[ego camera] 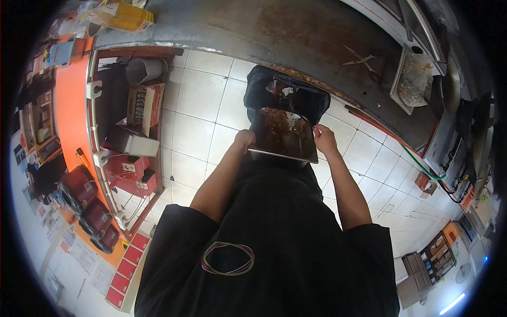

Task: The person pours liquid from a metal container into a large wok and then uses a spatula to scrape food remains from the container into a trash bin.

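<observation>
A dark metal tray (283, 136) with brown residue is held between my two hands. My left hand (244, 141) grips its left edge, and my right hand (324, 138) grips its right edge. The tray's far edge lies over the near side of a bin lined with a black bag (288, 89), tilt unclear. Scraps of waste show inside the bin. Beyond it runs the edge of a dark metal worktop (253, 31).
Scissors (360, 60) lie on the worktop at the right, near a shallow tray with a clear plastic bag (416, 81). At the far left of the worktop is a yellow package (126, 16). Shelves at the left hold a grey bucket (144, 71) and a cardboard box (152, 105).
</observation>
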`<state>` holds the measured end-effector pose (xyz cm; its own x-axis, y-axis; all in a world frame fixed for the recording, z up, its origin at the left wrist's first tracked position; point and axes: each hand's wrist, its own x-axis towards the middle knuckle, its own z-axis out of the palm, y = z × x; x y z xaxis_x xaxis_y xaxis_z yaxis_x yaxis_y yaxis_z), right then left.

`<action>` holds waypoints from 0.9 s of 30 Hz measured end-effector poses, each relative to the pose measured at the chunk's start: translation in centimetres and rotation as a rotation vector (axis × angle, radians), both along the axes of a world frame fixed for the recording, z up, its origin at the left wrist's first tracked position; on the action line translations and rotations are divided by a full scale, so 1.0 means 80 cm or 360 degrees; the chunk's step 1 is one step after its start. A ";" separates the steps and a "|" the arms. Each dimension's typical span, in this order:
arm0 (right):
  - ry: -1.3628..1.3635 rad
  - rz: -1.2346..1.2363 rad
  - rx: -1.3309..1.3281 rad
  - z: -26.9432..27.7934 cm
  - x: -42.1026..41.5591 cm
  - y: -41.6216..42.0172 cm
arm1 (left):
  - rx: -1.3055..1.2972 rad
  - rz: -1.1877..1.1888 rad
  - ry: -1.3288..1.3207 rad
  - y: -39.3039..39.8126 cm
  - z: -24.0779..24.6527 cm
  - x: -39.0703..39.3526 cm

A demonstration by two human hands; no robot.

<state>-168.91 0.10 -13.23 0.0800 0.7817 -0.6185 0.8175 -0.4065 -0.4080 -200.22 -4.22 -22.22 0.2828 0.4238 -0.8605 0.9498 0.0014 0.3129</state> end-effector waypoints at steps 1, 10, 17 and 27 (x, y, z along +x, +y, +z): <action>-0.0009 0.0038 -0.0007 -0.007 0.006 -0.003 | 0.0046 -0.0173 -0.0045 0.006 0.010 0.000; -0.0010 0.0012 -0.0091 -0.023 0.009 0.000 | -0.0053 0.0471 -0.0081 -0.037 -0.060 -0.017; -0.0126 0.0332 -0.0182 -0.003 0.028 0.021 | 0.0287 -0.0415 -0.0150 0.004 0.002 0.003; -0.0472 0.1304 -0.0624 0.159 -0.040 0.115 | 0.0034 0.0323 -0.0083 -0.021 -0.030 -0.006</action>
<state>-172.09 9.33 -0.52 -0.2046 0.4058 -0.8908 0.9569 0.2747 -0.0946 -200.68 -5.90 -24.58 0.2337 0.4947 -0.8370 0.9133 0.1837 0.3636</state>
